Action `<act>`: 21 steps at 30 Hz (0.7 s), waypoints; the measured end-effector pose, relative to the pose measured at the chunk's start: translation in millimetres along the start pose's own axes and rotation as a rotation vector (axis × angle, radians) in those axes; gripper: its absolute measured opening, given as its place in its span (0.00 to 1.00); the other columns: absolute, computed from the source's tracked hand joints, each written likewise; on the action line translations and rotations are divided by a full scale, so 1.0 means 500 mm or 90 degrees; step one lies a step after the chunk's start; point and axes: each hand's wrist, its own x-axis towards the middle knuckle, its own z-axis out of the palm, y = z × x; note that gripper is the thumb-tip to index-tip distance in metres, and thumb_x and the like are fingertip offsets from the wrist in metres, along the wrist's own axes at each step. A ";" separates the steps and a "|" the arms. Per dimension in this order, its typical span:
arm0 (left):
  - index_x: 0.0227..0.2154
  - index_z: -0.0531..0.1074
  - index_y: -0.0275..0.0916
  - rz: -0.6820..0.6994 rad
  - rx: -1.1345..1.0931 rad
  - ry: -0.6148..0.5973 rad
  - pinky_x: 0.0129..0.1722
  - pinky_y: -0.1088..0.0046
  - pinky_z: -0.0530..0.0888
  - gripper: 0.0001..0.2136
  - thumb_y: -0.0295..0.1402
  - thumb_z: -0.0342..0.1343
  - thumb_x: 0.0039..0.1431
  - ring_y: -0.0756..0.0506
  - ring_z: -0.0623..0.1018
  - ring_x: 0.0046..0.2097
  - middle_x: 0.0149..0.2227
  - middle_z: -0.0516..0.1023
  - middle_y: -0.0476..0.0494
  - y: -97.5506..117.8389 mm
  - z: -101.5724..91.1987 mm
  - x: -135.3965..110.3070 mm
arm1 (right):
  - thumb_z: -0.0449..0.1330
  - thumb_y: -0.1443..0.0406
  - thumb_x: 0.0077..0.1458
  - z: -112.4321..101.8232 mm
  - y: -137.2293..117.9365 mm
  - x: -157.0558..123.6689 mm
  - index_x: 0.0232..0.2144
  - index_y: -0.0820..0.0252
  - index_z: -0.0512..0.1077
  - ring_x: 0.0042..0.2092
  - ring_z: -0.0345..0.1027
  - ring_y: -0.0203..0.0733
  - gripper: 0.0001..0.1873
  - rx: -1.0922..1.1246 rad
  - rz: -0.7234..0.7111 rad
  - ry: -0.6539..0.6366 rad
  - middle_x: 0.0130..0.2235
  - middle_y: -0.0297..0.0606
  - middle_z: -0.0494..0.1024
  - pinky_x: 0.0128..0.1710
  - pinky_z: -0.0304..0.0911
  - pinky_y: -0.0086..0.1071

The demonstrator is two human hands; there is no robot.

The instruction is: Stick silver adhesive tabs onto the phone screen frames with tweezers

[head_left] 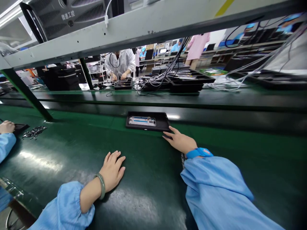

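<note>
Above the green counter (79, 153) runs a grey steel beam (144, 30), and over that beam sits a dark machine (57, 17) whose casing carries pale Chinese characters, apparently 微速工控. Beyond the counter, a co-worker in a white coat (120, 62) works near a heap of tangled cables (163, 80). On the counter, a black tray (147, 121) lies with its long axis running left to right, slightly askew, and holds a white-and-blue phone frame (142, 121) whose long axis matches. Both hands lie on the counter, nearer than the tray. The right hand (179, 140) reaches the tray's near right corner, thumb and fingers touching it; whether it grips, I cannot tell. A blue wrist strap (199, 152) circles that wrist. The left hand (111, 169) rests palm down, fingers slightly spread, holding nothing, with a green bangle (100, 185) at its wrist. At the counter's left end, another person's hand (7, 127) lies just beside a scatter of small metal parts (35, 132).
</note>
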 end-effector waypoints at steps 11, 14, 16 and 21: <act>0.52 0.61 0.39 0.003 0.014 -0.008 0.58 0.52 0.57 0.16 0.32 0.44 0.61 0.42 0.61 0.59 0.54 0.64 0.38 -0.004 0.002 -0.003 | 0.47 0.56 0.60 -0.008 -0.020 0.005 0.51 0.49 0.68 0.45 0.70 0.47 0.19 -0.007 -0.054 -0.009 0.61 0.36 0.56 0.44 0.65 0.39; 0.52 0.61 0.39 0.007 0.002 -0.004 0.58 0.51 0.57 0.16 0.32 0.43 0.61 0.41 0.60 0.59 0.54 0.64 0.38 -0.009 0.007 -0.007 | 0.45 0.54 0.61 -0.012 -0.025 0.001 0.51 0.48 0.67 0.47 0.69 0.45 0.20 -0.012 -0.053 -0.014 0.61 0.33 0.57 0.44 0.66 0.37; 0.52 0.61 0.39 0.009 -0.006 -0.003 0.57 0.51 0.57 0.16 0.32 0.42 0.61 0.41 0.61 0.59 0.54 0.64 0.38 -0.013 0.012 -0.009 | 0.44 0.54 0.61 -0.011 -0.031 -0.001 0.51 0.47 0.67 0.47 0.69 0.44 0.20 -0.018 -0.047 -0.018 0.61 0.32 0.56 0.44 0.66 0.36; 0.51 0.63 0.40 0.001 -0.021 -0.007 0.58 0.52 0.55 0.17 0.35 0.41 0.62 0.41 0.61 0.59 0.54 0.65 0.38 -0.024 0.021 -0.013 | 0.44 0.54 0.61 -0.009 -0.052 -0.003 0.51 0.46 0.67 0.47 0.69 0.45 0.20 -0.042 -0.020 -0.045 0.62 0.32 0.55 0.43 0.66 0.36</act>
